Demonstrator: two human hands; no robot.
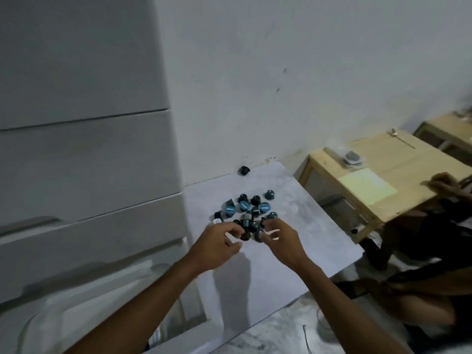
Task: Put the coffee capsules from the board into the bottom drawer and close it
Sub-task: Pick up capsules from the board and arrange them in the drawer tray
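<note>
While the capsules lie heaped mid-board, one stray at 12 o'clock, both hands meet at the heap's 6 o'clock. The right hand pinches a capsule; the left hand curls half-closed, its hold unclear. The drawer stands open at 8 o'clock.
</note>
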